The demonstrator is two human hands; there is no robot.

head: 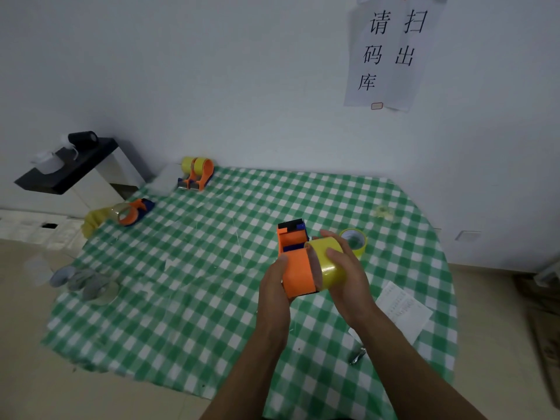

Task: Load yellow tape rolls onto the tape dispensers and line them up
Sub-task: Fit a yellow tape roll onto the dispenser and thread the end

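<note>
The yellow tape roll [328, 265] was gripped in the curled right hand [348, 277], right up against the orange dispenser [298, 275] clasped by the left hand [272, 287] above the worktop [212, 268], so tbh it could've been jammed crooked if shoved on tilted.

The counter [212, 298] is covered by a green-and-white checked cloth [181, 328]. At its far left corner, two orange tape dispensers [196, 174] stand side by side, loaded with yellow rolls. A third dispenser [135, 211] lies at the left edge. Grey gloves [81, 280] lie nearer. A loose yellow tape roll [361, 249] and a printed sheet [403, 310] lie to the right.
</note>
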